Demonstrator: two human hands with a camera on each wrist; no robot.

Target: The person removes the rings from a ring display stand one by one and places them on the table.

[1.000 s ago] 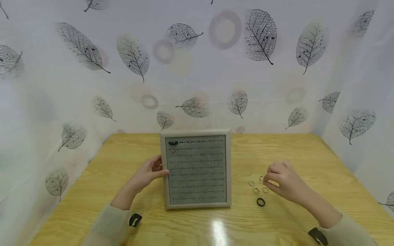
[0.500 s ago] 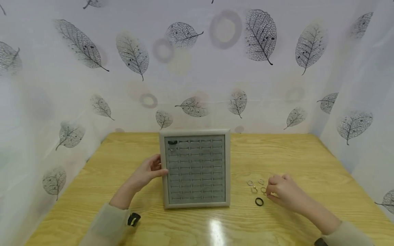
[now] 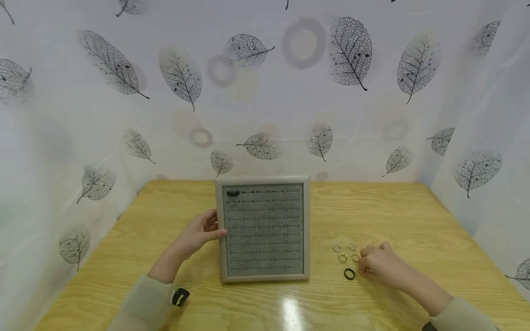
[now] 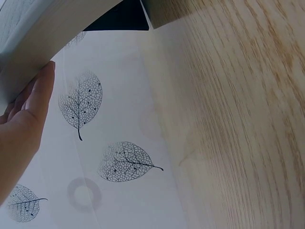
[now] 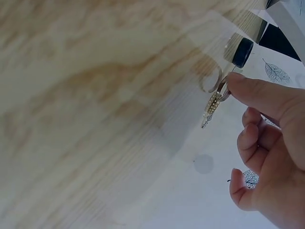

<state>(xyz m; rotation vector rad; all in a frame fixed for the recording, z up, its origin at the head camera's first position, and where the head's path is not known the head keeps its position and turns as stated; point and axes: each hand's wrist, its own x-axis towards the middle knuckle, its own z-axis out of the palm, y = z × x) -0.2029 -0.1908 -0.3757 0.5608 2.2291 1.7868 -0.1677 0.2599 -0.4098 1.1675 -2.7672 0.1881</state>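
Observation:
My left hand [image 3: 198,234] grips the left side of a grey ring display board [image 3: 265,230] that stands upright in a pale frame, thumb over the front edge. The left wrist view shows the fingers behind the frame [image 4: 28,57]. My right hand [image 3: 385,266] is low over the table beside several loose rings. In the right wrist view, the thumb tip meets a thin ring [image 5: 222,89], seemingly pinched; the index fingertip is hidden. Close by are a jewelled gold ring [image 5: 212,102] and a black ring [image 5: 243,52].
A black ring [image 3: 233,193] and a silver ring [image 3: 233,202] sit in the board's left column. Silver rings [image 3: 337,248] and a gold ring [image 3: 342,258] lie on the wooden table [image 3: 256,303]. A leaf-patterned curtain [image 3: 265,92] surrounds the table.
My right hand has come down toward the front of the table, from the far rings to beside the near gold and black ones. The left hand and the board hold their place.

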